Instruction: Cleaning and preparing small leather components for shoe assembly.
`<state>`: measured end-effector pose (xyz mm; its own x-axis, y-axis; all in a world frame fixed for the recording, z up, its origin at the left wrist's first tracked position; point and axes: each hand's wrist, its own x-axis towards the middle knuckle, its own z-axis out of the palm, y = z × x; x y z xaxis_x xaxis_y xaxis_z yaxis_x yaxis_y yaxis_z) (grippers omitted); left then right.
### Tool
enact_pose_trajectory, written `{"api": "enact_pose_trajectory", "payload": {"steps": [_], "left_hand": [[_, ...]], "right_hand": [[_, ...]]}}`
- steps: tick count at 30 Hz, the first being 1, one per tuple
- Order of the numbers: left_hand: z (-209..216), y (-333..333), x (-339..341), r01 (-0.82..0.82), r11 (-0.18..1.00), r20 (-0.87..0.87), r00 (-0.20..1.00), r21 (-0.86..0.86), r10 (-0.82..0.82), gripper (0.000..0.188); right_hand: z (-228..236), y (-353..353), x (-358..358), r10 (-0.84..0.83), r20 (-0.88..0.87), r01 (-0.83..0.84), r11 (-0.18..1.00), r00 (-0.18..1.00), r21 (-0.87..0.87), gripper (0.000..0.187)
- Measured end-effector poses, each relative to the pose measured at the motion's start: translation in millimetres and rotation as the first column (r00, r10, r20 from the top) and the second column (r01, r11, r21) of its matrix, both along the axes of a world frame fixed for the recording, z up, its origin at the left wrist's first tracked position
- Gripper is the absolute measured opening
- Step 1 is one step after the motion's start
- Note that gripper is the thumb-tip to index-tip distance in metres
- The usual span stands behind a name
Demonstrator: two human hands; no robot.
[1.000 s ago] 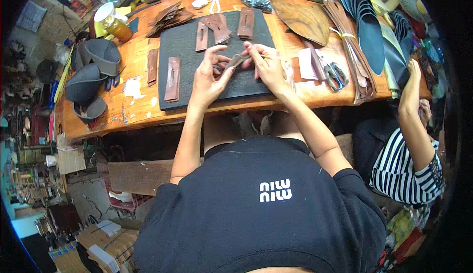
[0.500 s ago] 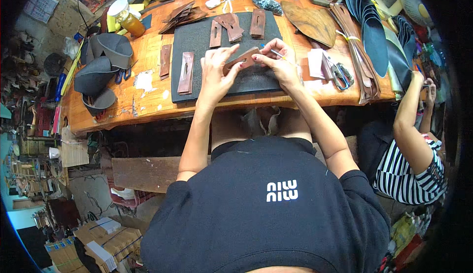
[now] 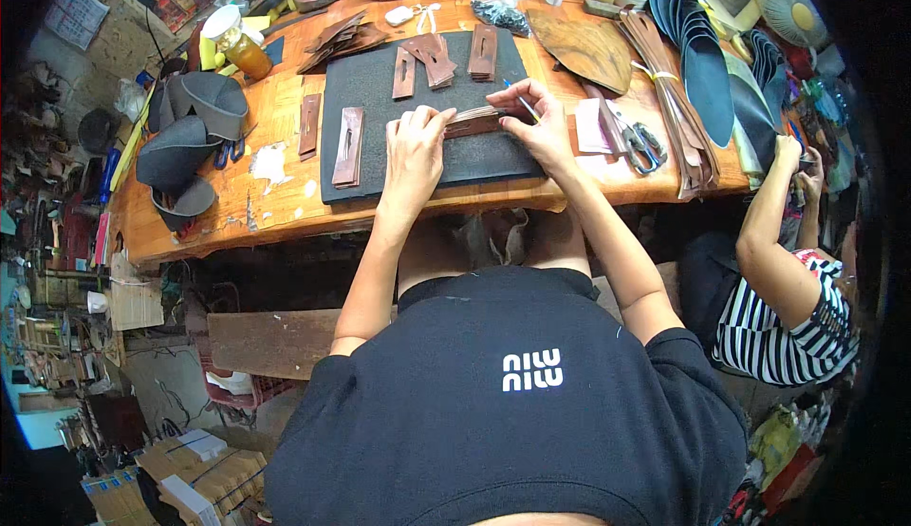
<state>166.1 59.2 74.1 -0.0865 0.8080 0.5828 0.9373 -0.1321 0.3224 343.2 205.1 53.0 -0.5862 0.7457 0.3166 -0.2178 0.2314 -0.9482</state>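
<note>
Over the black mat (image 3: pixel 474 160), a small stack of brown leather pieces (image 3: pixel 473 123) is held level with its layered edges showing. My left hand (image 3: pixel 416 151) grips one end, fingers closed. My right hand (image 3: pixel 543 137) pinches the other end, and a thin pen (image 3: pixel 528 106) is tucked between its fingers. Around them on the mat lie more slotted leather pieces: a pile (image 3: pixel 348 146) left of my left hand, a single-looking pile (image 3: pixel 404 72) beyond it, a fanned pile (image 3: pixel 434 59), and another pile (image 3: pixel 483 51) at the back.
Scissors (image 3: pixel 643 148) and a bundle of leather strips (image 3: pixel 669 99) lie to the right. Black curved pieces (image 3: pixel 176 151) and a jar (image 3: pixel 244 51) stand left. A large brown leather piece (image 3: pixel 581 46) lies behind. At right, a person in a striped shirt (image 3: pixel 778 322) handles something.
The leather stack has turned from a tilted, face-showing position to edge-on. My left hand has gone from spread fingers to a closed grip on its end. The view has shifted slightly.
</note>
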Motion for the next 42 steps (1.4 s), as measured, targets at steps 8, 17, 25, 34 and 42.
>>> {"api": "enact_pose_trajectory", "payload": {"steps": [8,17,25,34,42], "left_hand": [[-8.4,1.9,5.8,0.015,1.0,0.117,0.993,-0.022,-0.013,0.039],[-15.4,1.5,7.0,0.007,1.0,0.113,0.994,-0.014,-0.005,0.047],[-19.4,5.1,8.2,-0.01,1.0,0.036,0.999,0.018,0.009,0.051],[-12.9,0.7,4.2,0.001,1.0,0.048,0.999,0.004,-0.002,0.045],[-12.8,-1.7,13.4,-0.068,0.996,-0.08,0.994,0.056,0.072,0.04]], "right_hand": [[8.6,-4.7,1.0,0.076,-0.032,-0.078,0.996,0.997,-0.051,0.035],[8.2,-11.5,-3.5,0.016,0.005,-0.016,0.997,1.0,0.072,0.028],[2.3,-13.5,-2.9,-0.003,-0.03,0.003,1.0,1.0,0.029,0.023],[6.6,-13.3,-6.6,-0.004,-0.003,0.004,1.0,1.0,0.026,0.016],[2.6,-13.3,0.8,-0.092,0.082,0.062,0.949,0.992,0.31,0.015]]}}
